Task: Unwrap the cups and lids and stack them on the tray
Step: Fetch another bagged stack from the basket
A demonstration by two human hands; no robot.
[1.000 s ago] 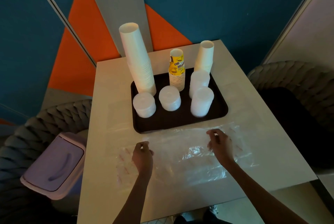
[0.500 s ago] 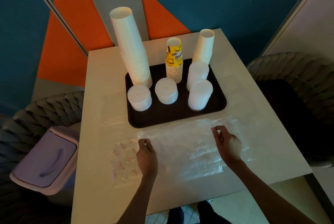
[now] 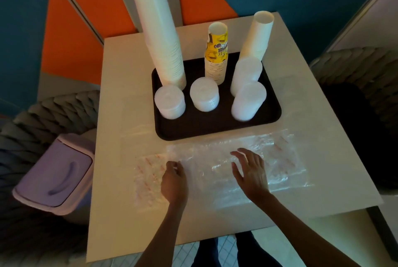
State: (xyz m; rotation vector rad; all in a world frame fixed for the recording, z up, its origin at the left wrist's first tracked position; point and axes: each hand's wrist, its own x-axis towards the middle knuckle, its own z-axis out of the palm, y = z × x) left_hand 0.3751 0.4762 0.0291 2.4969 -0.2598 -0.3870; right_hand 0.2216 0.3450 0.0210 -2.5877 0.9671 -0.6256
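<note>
Stacking on the tray (image 3: 215, 135) looks finished: right hand (image 3: 251, 172), now spread open, has slid inward over the empty plastic wrapper (image 3: 280, 159) that the left hand (image 3: 174, 178) pinches.

— Where can a hand reach in?
— Over the plastic sheet (image 3: 206, 157) to the bare front strip of the tray (image 3: 215, 131), or along the table (image 3: 122, 86) on either side of it.
— And what blocks the way?
— Four lid stacks (image 3: 204, 94) in front, three cup stacks (image 3: 159, 30) behind them. The widest gap lies between the middle lids and the right pair.
</note>
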